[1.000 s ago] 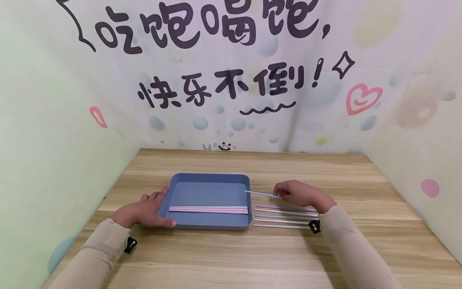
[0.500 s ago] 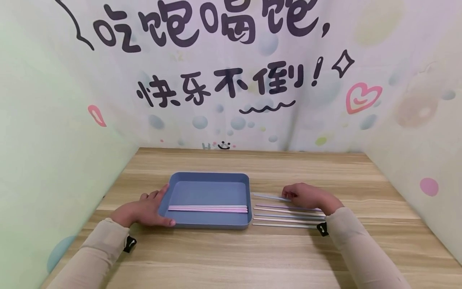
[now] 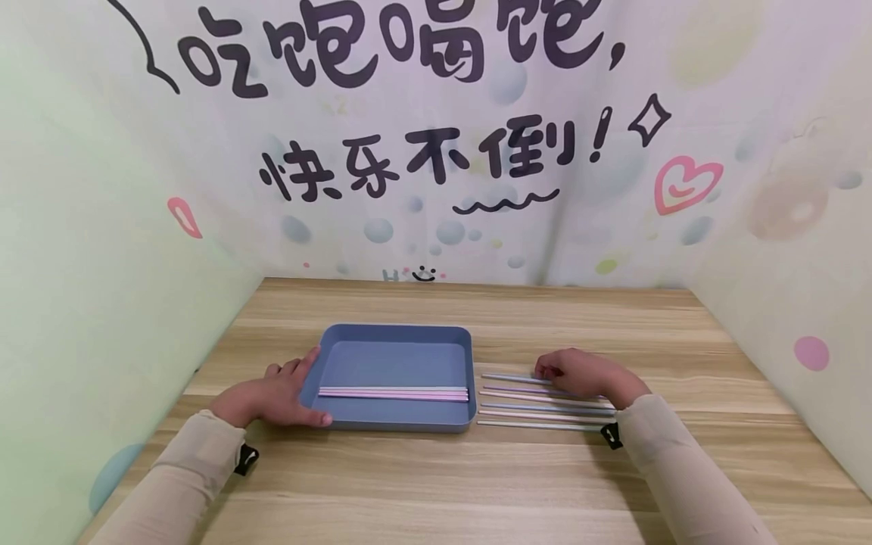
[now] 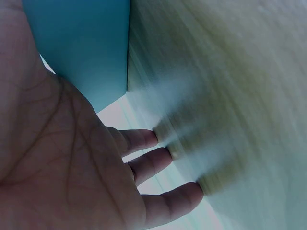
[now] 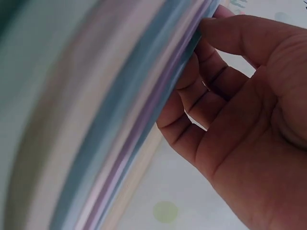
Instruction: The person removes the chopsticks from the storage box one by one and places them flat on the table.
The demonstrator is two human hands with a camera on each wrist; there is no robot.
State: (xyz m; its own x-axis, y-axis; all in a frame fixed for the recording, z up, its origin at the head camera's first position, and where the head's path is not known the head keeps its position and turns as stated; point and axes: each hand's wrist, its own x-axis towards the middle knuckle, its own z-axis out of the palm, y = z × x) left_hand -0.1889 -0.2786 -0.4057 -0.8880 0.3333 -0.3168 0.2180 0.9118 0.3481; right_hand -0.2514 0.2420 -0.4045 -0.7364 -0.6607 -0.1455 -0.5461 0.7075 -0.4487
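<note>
My left hand (image 3: 279, 397) rests against the left side of a blue-grey rectangular tray (image 3: 395, 425), thumb over the near-left rim. In the left wrist view its fingers (image 4: 170, 203) reach out relaxed beside the tray wall (image 4: 91, 52). Inside the tray lies a bundle of pink and white chopsticks (image 3: 393, 394). To the right of the tray, my right hand (image 3: 589, 376) pinches a light blue chopstick (image 3: 507, 377) low at the table, behind a row of other chopsticks (image 3: 538, 411). In the right wrist view, the thumb (image 5: 225, 33) and curled fingers meet at its edge.
The tray and the loose chopsticks stand on a wood-grain table (image 3: 422, 484). A printed cloth backdrop (image 3: 422, 219) rises behind the table's far edge, and pale side walls (image 3: 804, 250) flank it.
My right hand has moved right and slightly down with the light blue chopstick, away from the tray's right rim to beside the other loose ones. The left hand and tray have stayed put.
</note>
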